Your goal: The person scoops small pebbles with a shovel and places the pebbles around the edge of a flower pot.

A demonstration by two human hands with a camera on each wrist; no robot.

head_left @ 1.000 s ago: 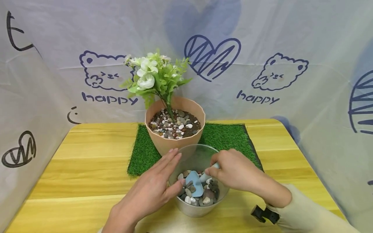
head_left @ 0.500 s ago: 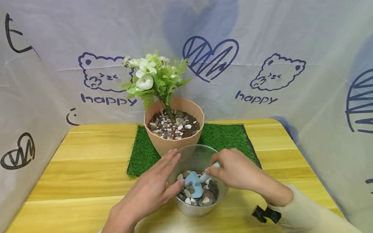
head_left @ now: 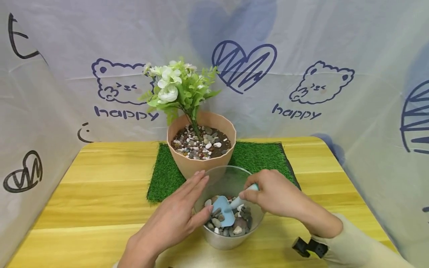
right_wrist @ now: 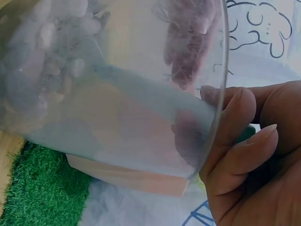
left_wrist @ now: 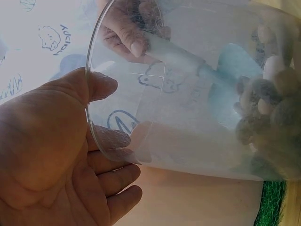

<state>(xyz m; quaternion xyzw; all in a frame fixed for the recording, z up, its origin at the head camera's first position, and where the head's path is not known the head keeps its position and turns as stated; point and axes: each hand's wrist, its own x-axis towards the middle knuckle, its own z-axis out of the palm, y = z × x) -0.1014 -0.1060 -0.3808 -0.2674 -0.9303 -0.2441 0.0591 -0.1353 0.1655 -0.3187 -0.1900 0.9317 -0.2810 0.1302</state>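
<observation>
A light blue hand trowel [head_left: 222, 211] lies with its blade among pebbles [head_left: 238, 226] in a clear plastic bucket [head_left: 222, 242]. My right hand [head_left: 273, 193] grips its handle over the bucket's right side, and several grey pebbles rest on the blade. My left hand [head_left: 174, 214] holds the bucket's left rim. In the left wrist view, its thumb and some fingertips [left_wrist: 113, 136] reach past the rim [left_wrist: 92, 44] and show through the wall. The right wrist view shows the right fingers [right_wrist: 242, 110] curled at the rim, with most of the handle hidden.
Behind the bucket, a peach flowerpot [head_left: 201, 165] holds soil, pebbles and a plant with white flowers [head_left: 171, 80]. It stands on a green artificial-grass mat [head_left: 261, 160] on a wood-grain table [head_left: 94, 186]. A printed cloth [head_left: 254, 22] hangs round the table.
The right hand and the trowel handle have shifted slightly to the right. Some pebbles beside and on the blade have moved. The left hand stays at the bucket's rim.
</observation>
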